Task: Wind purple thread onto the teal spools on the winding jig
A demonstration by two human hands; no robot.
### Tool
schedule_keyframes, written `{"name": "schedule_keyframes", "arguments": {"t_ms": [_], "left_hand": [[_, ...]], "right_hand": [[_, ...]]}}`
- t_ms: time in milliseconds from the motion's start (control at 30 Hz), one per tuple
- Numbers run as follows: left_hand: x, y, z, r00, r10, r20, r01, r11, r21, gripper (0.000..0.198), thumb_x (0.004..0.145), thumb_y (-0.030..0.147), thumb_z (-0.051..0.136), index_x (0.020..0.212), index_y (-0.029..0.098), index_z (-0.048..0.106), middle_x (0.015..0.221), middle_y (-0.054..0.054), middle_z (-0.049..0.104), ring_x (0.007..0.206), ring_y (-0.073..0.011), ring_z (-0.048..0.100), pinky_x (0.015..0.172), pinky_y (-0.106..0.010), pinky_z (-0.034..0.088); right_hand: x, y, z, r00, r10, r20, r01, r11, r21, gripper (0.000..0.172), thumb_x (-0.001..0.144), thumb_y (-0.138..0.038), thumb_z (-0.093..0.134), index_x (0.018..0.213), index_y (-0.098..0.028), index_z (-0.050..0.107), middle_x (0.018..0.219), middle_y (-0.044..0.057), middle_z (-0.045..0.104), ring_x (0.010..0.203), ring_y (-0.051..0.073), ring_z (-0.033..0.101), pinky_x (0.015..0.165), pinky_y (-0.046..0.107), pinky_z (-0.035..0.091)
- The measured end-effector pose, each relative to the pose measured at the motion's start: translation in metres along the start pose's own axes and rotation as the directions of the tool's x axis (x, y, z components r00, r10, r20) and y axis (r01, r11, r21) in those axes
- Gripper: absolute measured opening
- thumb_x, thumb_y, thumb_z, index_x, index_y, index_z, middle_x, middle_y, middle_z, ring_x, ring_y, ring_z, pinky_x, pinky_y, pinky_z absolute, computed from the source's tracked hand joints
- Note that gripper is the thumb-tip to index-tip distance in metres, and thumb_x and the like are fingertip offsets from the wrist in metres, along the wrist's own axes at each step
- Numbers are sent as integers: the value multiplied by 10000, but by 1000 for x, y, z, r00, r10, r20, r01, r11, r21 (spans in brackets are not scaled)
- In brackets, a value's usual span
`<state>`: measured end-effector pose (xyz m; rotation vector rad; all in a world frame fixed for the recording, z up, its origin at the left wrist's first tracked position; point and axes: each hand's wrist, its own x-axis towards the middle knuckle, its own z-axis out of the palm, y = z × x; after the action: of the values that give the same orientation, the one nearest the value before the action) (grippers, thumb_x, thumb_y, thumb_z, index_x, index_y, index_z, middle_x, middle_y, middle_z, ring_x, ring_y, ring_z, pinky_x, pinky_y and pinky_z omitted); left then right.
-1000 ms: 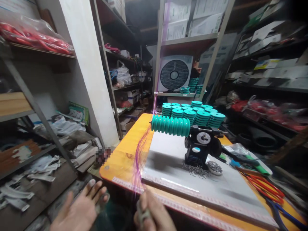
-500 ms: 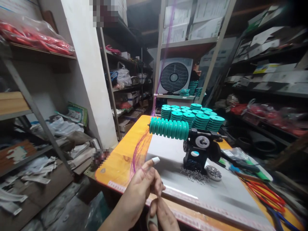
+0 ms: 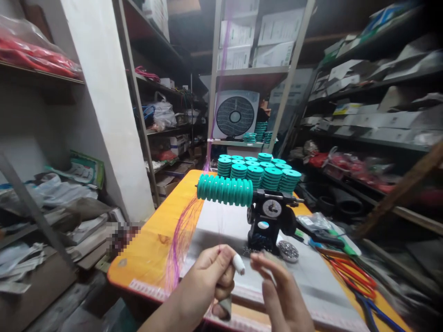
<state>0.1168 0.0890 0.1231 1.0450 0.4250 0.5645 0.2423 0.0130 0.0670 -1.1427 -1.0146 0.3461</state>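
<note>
My left hand (image 3: 207,272) is closed in a pinch, thumb against fingers, just in front of the grey board. A thin purple line (image 3: 176,230) runs to its fingertips, and more strands trail loosely beside it. One of its fingertips has a white wrap (image 3: 238,263). To its right, my right hand (image 3: 284,295) has thumb and fingers apart with nothing visible between them. Its fingertips are nearest a pile of tiny metal pieces, mostly hidden behind them. Beyond both hands a row of teal spools (image 3: 224,189) sits on the shaft of a black winding machine (image 3: 266,221).
Stacked teal spools (image 3: 254,170) stand behind the machine. A round dish of small metal pieces (image 3: 288,251) sits beside its base. Orange-handled (image 3: 353,276) and blue-handled tools (image 3: 377,313) lie at the table's right. A box fan (image 3: 235,115) stands on the back shelf.
My right hand has come away from my left, moved up and right, and opened toward the metal pieces. My left hand stays pinched. The whole view has shifted slightly to the right.
</note>
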Motion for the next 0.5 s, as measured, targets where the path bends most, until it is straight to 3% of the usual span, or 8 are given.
{"name": "schedule_keyframes", "arguments": {"t_ms": [67,200,400,500], "left_hand": [[4,-2,7,999,-30,25,28,996,89,339,897,499,468,780,182,488,540,92,248,427,-46,157,323,-126,244],[13,-9,19,994,-105,35,96,973,209,372,876,561,453,766,206,438,555,89,242,450,-60,176,348,-136,248],[23,-13,27,991,-91,100,65,969,238,395,885,553,439,722,193,448,561,81,253,448,-57,222,378,-152,328],[26,-12,26,990,-59,126,36,983,182,361,877,532,481,799,180,506,568,80,267,448,-54,244,357,-139,348]], "right_hand": [[26,-12,-14,998,-37,49,42,994,-100,255,882,-354,572,1097,-234,643,1153,93,644,1064,219,619,896,328,534],[62,-36,-28,985,-73,156,92,988,-121,254,846,-364,629,1064,-246,681,1079,73,669,957,180,652,808,261,553],[71,-43,-29,977,-153,149,160,986,-36,85,836,-272,651,894,-251,709,967,40,663,980,182,633,832,288,534],[73,-44,-31,967,-186,174,205,974,-99,57,840,-250,646,862,-247,698,923,26,656,938,167,631,793,271,523]]}}
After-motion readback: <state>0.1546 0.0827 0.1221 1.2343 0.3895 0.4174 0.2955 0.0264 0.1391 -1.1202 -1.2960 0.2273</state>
